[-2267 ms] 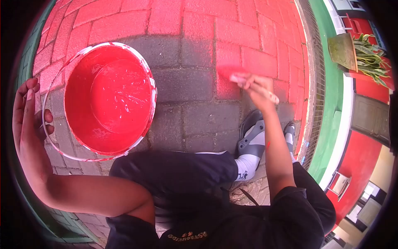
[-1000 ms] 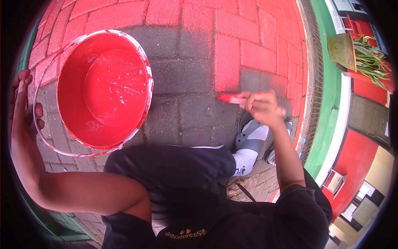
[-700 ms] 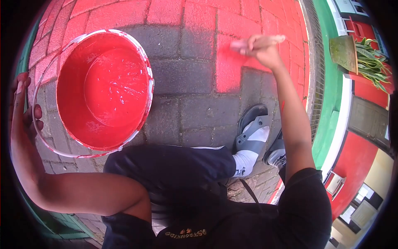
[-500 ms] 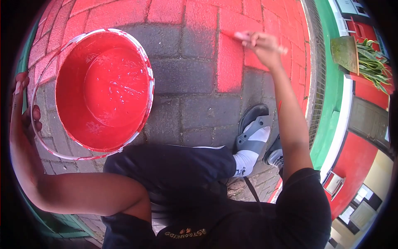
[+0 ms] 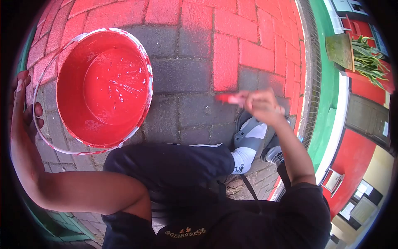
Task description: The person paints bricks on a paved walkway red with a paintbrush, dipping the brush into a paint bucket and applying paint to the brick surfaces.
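A paintbrush (image 5: 226, 98) with red-wet bristles is gripped in my right hand (image 5: 262, 106), which is blurred by motion above the unpainted grey pavers and near a sandaled foot (image 5: 251, 133). Left of centre stands a large bucket (image 5: 74, 120) holding glossy red paint (image 5: 116, 87), its rim streaked white and red. At the far left my left hand (image 5: 31, 110) has its fingers curled at the bucket's wire handle (image 5: 45, 143); the palm is partly hidden. Freshly red pavers (image 5: 226, 62) border dark grey pavers (image 5: 178, 76).
A drain grate (image 5: 316, 79) and green strip (image 5: 327, 108) run along the right side. Beyond them sit a potted plant (image 5: 340, 50) and a red wall (image 5: 352, 166). Green boards (image 5: 66, 226) lie at lower left.
My right hand has drawn the paintbrush down toward my foot, away from the red pavers. My left hand and the bucket stay nearly where they were.
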A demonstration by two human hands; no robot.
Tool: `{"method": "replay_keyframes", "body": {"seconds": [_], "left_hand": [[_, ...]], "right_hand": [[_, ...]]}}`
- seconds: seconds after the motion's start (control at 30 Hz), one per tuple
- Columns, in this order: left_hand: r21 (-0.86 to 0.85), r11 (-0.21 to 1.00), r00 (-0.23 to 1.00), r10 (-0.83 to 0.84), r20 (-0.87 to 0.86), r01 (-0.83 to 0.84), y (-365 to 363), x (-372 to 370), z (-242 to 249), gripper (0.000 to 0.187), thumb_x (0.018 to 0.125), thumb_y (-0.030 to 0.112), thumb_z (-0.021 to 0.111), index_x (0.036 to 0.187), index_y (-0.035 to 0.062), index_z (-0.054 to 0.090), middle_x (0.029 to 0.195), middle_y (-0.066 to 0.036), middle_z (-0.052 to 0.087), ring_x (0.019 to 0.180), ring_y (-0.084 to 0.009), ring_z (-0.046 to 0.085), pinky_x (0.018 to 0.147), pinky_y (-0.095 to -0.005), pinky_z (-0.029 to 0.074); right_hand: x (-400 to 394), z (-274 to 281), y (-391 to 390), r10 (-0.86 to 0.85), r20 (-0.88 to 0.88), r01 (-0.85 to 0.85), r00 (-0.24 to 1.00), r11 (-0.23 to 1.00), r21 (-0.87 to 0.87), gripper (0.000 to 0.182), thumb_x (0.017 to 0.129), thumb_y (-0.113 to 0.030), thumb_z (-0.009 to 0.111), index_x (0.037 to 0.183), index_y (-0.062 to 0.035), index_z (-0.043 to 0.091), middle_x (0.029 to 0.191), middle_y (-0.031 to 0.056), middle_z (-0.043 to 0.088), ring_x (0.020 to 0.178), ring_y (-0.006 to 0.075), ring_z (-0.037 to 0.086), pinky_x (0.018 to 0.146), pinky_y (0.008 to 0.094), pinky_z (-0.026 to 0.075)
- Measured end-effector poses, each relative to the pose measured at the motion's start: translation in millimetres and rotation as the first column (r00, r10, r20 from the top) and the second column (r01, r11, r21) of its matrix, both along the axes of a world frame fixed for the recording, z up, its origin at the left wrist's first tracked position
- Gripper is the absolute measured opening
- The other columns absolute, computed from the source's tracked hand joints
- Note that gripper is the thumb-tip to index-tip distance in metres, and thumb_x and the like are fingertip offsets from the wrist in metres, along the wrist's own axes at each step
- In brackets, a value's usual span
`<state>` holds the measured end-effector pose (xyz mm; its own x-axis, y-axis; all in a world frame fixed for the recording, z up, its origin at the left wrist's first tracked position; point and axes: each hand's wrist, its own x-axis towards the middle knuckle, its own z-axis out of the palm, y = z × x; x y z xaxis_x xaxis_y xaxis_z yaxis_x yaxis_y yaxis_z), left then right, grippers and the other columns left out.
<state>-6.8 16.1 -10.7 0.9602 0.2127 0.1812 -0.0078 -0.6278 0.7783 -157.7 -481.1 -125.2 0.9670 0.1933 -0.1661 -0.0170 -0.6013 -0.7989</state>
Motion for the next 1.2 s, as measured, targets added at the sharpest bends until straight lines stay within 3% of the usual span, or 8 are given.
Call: {"method": "replay_keyframes", "body": {"seconds": [0.13, 0.37, 0.67, 0.83, 0.9, 1.03, 1.1, 1.2], "left_hand": [[0.007, 1.000, 1.000, 0.008, -0.007, -0.008, 0, -2, 0, 0.042, 0.098, 0.032, 0.058, 0.129, 0.0041, 0.057, 0.126, -0.011, 0.063, 0.087, -0.0216, 0.064, 0.074, -0.0315, 0.052], [0.022, 1.000, 1.000, 0.020, -0.021, -0.019, 0, -1, 0, 0.042, 0.098, 0.033, 0.058, 0.129, 0.0041, 0.058, 0.126, -0.011, 0.063, 0.087, -0.0219, 0.064, 0.074, -0.0315, 0.052], [0.027, 0.999, 0.999, 0.027, -0.039, -0.026, 3, 1, -4, 0.043, 0.098, 0.033, 0.059, 0.129, 0.0041, 0.058, 0.126, -0.011, 0.063, 0.088, -0.0222, 0.064, 0.074, -0.0316, 0.052], [0.018, 0.999, 0.998, 0.031, -0.062, -0.030, 6, -1, -2, 0.043, 0.097, 0.033, 0.059, 0.129, 0.0041, 0.058, 0.126, -0.011, 0.063, 0.088, -0.0224, 0.064, 0.074, -0.0316, 0.052], [0.014, 0.999, 0.997, 0.034, -0.068, -0.033, 7, -2, -3, 0.043, 0.097, 0.034, 0.059, 0.129, 0.0041, 0.058, 0.126, -0.011, 0.063, 0.088, -0.0225, 0.064, 0.074, -0.0316, 0.052], [-0.002, 0.999, 0.996, 0.036, -0.082, -0.036, 19, 1, -2, 0.043, 0.097, 0.034, 0.059, 0.129, 0.0041, 0.059, 0.126, -0.011, 0.064, 0.088, -0.0226, 0.064, 0.074, -0.0316, 0.052], [-0.013, 0.999, 0.995, 0.050, -0.082, -0.052, 25, 1, -2, 0.044, 0.097, 0.034, 0.059, 0.129, 0.0041, 0.059, 0.126, -0.011, 0.064, 0.089, -0.0227, 0.064, 0.074, -0.0316, 0.052], [-0.033, 0.996, 0.993, 0.078, -0.083, -0.081, 21, 0, -5, 0.044, 0.097, 0.034, 0.060, 0.129, 0.0041, 0.058, 0.127, -0.011, 0.064, 0.088, -0.0227, 0.064, 0.074, -0.0315, 0.052]], "right_hand": [[84, -29, -40, -0.099, -0.091, 0.092, 0.991, 0.993, -0.074, 0.027, 0.085, 0.003, 0.067, 0.062, -0.0022, 0.054, 0.105, 0.0087, 0.077, 0.097, 0.0161, 0.073, 0.082, 0.0271, 0.056], [170, -32, -56, -0.258, 0.283, 0.299, 0.924, 0.947, -0.114, 0.027, 0.086, -0.005, 0.074, 0.066, -0.0044, 0.056, 0.108, 0.0049, 0.077, 0.097, 0.0115, 0.072, 0.082, 0.0260, 0.056], [8, -48, 8, -0.120, 0.056, 0.122, 0.991, 0.992, -0.040, 0.029, 0.082, 0.009, 0.070, 0.064, -0.0033, 0.051, 0.096, 0.0135, 0.075, 0.090, 0.0191, 0.075, 0.073, 0.0267, 0.056], [-15, -17, 20, 0.046, 0.275, -0.010, 0.960, 0.991, -0.131, 0.032, 0.075, 0.011, 0.076, 0.067, -0.0071, 0.051, 0.090, 0.0097, 0.074, 0.085, 0.0204, 0.075, 0.072, 0.0311, 0.059], [1, -11, 26, -0.585, -0.122, 0.590, 0.802, 0.744, 0.314, 0.030, 0.077, 0.010, 0.076, 0.077, -0.0084, 0.052, 0.096, 0.0088, 0.073, 0.083, 0.0202, 0.073, 0.068, 0.0311, 0.060], [26, -65, -7, -0.559, 0.197, 0.524, 0.806, 0.827, 0.203, 0.031, 0.078, 0.009, 0.075, 0.083, -0.0101, 0.051, 0.096, 0.0072, 0.069, 0.079, 0.0181, 0.071, 0.064, 0.0281, 0.059], [21, -52, -15, -0.819, -0.160, 0.803, 0.551, 0.468, 0.370, 0.031, 0.077, 0.005, 0.078, 0.074, -0.0088, 0.050, 0.075, 0.0020, 0.063, 0.066, 0.0112, 0.064, 0.052, 0.0263, 0.048], [2, -41, -43, -0.860, -0.002, 0.832, 0.510, 0.493, 0.255, 0.028, 0.078, 0.004, 0.077, 0.077, -0.0080, 0.053, 0.072, 0.0006, 0.060, 0.063, 0.0097, 0.062, 0.053, 0.0246, 0.045]]}}
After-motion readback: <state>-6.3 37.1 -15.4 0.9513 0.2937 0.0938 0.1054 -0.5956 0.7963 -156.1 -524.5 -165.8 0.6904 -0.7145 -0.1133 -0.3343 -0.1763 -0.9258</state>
